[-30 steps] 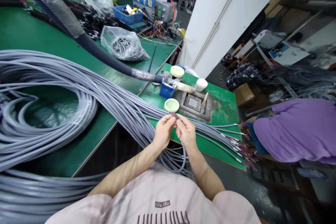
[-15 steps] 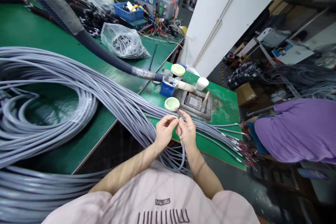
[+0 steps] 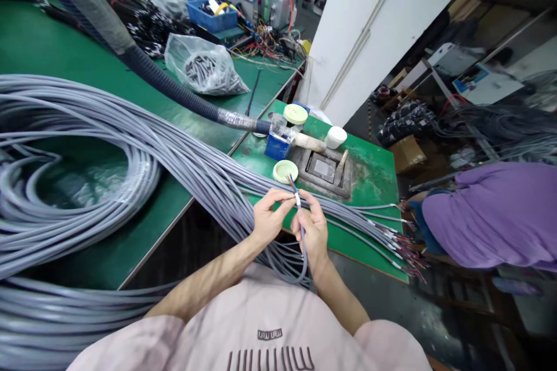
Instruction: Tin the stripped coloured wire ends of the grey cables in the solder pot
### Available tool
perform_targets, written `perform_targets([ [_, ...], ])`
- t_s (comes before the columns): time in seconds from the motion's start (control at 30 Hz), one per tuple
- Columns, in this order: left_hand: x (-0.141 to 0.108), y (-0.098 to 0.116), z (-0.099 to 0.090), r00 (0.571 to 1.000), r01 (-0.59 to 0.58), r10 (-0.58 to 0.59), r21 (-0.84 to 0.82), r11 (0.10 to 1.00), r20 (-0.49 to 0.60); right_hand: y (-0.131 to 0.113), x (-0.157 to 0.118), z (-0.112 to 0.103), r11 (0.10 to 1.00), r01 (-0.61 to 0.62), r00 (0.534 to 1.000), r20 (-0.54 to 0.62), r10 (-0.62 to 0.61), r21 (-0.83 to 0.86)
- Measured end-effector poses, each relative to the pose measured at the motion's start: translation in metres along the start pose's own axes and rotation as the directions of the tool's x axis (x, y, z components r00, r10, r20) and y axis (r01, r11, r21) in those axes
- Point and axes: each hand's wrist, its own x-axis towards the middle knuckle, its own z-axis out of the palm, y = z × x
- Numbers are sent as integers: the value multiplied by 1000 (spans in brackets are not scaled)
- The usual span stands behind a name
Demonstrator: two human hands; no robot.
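Observation:
My right hand [image 3: 312,229] is closed around a grey cable [image 3: 303,246] just below its stripped end. A white band [image 3: 298,199] circles the cable there, and thin coloured wires [image 3: 291,182] fan out above it. Beside the band, my left hand [image 3: 270,217] pinches what looks like one thin wire; the fingertips partly hide it. The wire ends point toward a pale green round dish [image 3: 285,170] just beyond my hands. Under and behind them runs a thick bundle of grey cables [image 3: 217,165], with stripped, coloured ends [image 3: 411,255] at the right.
Behind the dish sits a dark square solder-pot-like tray [image 3: 324,171] with a stick across it. A corrugated hose [image 3: 174,90] reaches over the green table [image 3: 374,179] to a blue box [image 3: 277,146]. A white jar [image 3: 335,137] stands nearby. At right is a person in purple [image 3: 491,214].
My hands have drawn slightly apart, the left one moving left. The white band and more of the cable end now show between them.

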Motion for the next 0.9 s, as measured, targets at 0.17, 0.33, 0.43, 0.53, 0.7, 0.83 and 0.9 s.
perform_targets([
  [0.17, -10, 0, 7, 851, 524, -498, -305, 795, 165, 4, 0, 8, 999, 23, 999, -40, -21, 30],
  [0.33, -12, 8, 1, 718, 693, -590, -299, 656, 369, -4, 4, -4, 975, -15, 997, 68, 31, -220],
  [0.43, -11, 11, -5, 769, 628, -543, -246, 738, 336, -20, 10, -16, 869, 112, 994, 59, -96, -481],
  [0.53, -15, 11, -6, 742, 606, -510, -110, 788, 435, -35, 17, -18, 729, 265, 961, 111, -253, -631],
  [0.7, -23, 13, -2, 698, 600, -512, -19, 800, 501, -39, 22, -8, 633, 351, 924, 146, -354, -690],
  [0.83, -24, 16, -5, 692, 583, -534, 59, 810, 486, -34, 27, -9, 747, 277, 953, 74, -293, -604],
  [0.9, -22, 18, -8, 710, 569, -539, 81, 818, 454, -33, 31, -12, 843, 204, 974, 17, -225, -498],
])
